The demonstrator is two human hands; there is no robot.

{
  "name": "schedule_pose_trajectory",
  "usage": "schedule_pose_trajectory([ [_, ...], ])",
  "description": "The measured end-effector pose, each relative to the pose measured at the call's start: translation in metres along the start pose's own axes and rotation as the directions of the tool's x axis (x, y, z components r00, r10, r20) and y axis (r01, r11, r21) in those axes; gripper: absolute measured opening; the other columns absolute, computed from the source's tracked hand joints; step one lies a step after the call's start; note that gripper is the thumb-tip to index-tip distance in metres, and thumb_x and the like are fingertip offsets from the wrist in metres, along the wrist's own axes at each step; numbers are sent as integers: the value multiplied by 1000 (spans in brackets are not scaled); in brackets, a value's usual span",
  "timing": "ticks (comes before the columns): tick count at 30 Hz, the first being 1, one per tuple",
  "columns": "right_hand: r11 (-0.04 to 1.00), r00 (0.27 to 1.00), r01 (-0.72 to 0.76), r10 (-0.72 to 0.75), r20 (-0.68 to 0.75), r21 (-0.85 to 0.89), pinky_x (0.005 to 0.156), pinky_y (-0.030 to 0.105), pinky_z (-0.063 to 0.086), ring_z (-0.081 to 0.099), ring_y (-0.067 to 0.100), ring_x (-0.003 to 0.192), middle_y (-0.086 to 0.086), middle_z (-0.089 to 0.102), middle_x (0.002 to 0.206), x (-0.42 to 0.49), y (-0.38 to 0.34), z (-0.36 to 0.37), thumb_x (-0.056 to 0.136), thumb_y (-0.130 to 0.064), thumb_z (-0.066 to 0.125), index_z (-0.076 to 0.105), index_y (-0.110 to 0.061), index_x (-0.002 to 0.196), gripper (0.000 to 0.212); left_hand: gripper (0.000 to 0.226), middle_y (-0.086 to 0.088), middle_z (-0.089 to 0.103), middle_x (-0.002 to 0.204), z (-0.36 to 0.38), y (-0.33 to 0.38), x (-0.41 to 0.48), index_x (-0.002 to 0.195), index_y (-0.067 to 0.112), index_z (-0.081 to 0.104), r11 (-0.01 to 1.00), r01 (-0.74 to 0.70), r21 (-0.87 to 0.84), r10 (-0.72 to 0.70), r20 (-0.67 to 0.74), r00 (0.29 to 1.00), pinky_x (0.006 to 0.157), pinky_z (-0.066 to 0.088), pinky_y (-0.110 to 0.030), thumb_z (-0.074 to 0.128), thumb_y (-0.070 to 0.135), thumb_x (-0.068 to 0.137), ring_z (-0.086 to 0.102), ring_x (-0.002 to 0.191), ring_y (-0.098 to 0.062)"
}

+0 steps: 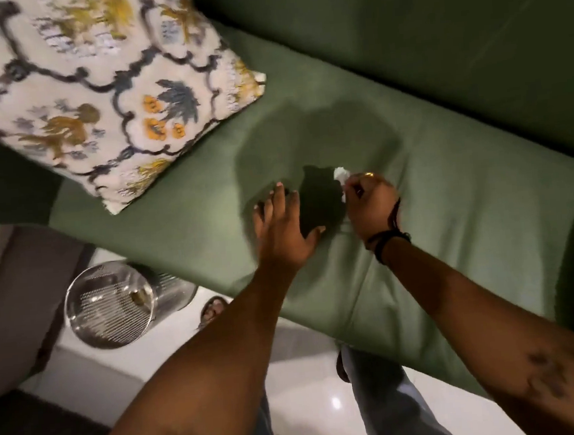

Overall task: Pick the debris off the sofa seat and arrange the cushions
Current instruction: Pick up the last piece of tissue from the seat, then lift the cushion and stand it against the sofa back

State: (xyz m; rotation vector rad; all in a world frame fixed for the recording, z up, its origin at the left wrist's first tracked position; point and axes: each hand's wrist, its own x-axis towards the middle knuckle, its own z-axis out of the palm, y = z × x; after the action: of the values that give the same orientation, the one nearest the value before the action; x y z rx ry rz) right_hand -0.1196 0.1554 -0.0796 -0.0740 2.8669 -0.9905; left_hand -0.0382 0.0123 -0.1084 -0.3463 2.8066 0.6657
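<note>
A green sofa seat (450, 211) runs across the view. A cream cushion (96, 84) with a floral pattern lies on its left end, tilted against the sofa back. My right hand (370, 204) rests on the middle of the seat, fingers closed around a small crumpled white scrap of paper (340, 174) that sticks out at the fingertips. My left hand (285, 231) lies flat just to the left of it, fingers spread on the fabric, holding nothing.
A shiny metal mesh bin (114, 306) stands on the white tiled floor (327, 403) in front of the sofa's left part. A grey piece of furniture (20, 293) is at the far left. My legs and a foot show below the seat edge.
</note>
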Motion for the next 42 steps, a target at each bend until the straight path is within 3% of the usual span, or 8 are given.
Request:
schedule_pose_trajectory([
  [11, 905, 836, 375, -424, 350, 200, 60, 32, 44, 63, 26, 66, 17, 69, 66, -170, -254, 229, 79, -12, 54, 68, -4, 65, 22, 78, -26, 41, 148, -87, -285, -174, 137, 2, 42, 786, 611, 95, -596, -148, 789, 113, 27, -59, 59, 50, 77, 40, 134, -43],
  [16, 815, 566, 577, -352, 746, -54, 99, 34, 44, 52, 25, 121, 13, 61, 125, -202, -248, 316, 98, -21, 50, 55, -9, 126, 31, 78, -26, 40, 148, -99, -343, -195, 137, 3, 41, 770, 632, 86, -617, -152, 772, 112, 29, -62, 72, 42, 76, 39, 134, -45],
  [19, 857, 633, 508, -300, 714, -91, 96, 35, 48, 56, 25, 119, 12, 62, 126, -199, -249, 306, 93, -14, 55, 57, -7, 124, 32, 73, -26, 41, 147, -103, -342, -179, 136, 2, 41, 797, 603, 36, -588, -179, 789, 112, 31, -58, 70, 39, 80, 41, 131, -46],
  [23, 884, 852, 467, -455, 261, 18, 44, 29, 48, 67, 31, 54, 16, 71, 65, -150, -256, 232, 63, 1, 85, 72, -6, 75, 19, 69, -24, 43, 147, -116, -296, -127, 136, 4, 43, 833, 478, -279, -546, -271, 793, 112, 35, -55, 71, 37, 83, 42, 134, -41],
  [28, 947, 946, 314, -306, -106, 73, 91, 45, 47, 61, 38, 101, 25, 66, 104, -6, -230, 121, 85, -21, 68, 64, 2, 110, 34, 93, -15, 35, 153, -167, -208, -38, 146, 16, 30, 742, 227, -631, -535, -353, 767, 117, 31, -43, 61, 67, 75, 34, 141, -28],
  [35, 800, 945, -214, 24, 326, 561, 93, 8, 38, 49, 7, 119, 9, 28, 154, 186, -275, 78, 83, -55, 64, 18, -10, 150, 93, 113, -11, 40, 147, -232, -163, 65, 147, 13, 28, 345, -47, -937, -774, -313, 551, 113, 41, -46, 86, 52, 58, 45, 134, -24],
  [38, 749, 866, -349, 29, 498, 563, 110, 44, 27, 32, 25, 137, 8, 22, 158, 203, -286, 91, 70, -67, 67, 11, -19, 151, 110, 110, -7, 49, 141, -229, -162, 74, 142, 18, 34, 310, -117, -943, -779, -323, 538, 102, 52, -49, 94, 39, 52, 55, 125, -20],
  [42, 600, 937, -275, -7, 349, 752, 96, 39, 51, 65, 18, 109, -1, 67, 124, 187, -271, 65, 65, -40, 85, 46, -17, 134, 82, 105, -4, 60, 132, -227, -157, 83, 136, 13, 36, 250, -181, -951, -759, -309, 573, 98, 56, -40, 96, 28, 51, 64, 115, -10],
])
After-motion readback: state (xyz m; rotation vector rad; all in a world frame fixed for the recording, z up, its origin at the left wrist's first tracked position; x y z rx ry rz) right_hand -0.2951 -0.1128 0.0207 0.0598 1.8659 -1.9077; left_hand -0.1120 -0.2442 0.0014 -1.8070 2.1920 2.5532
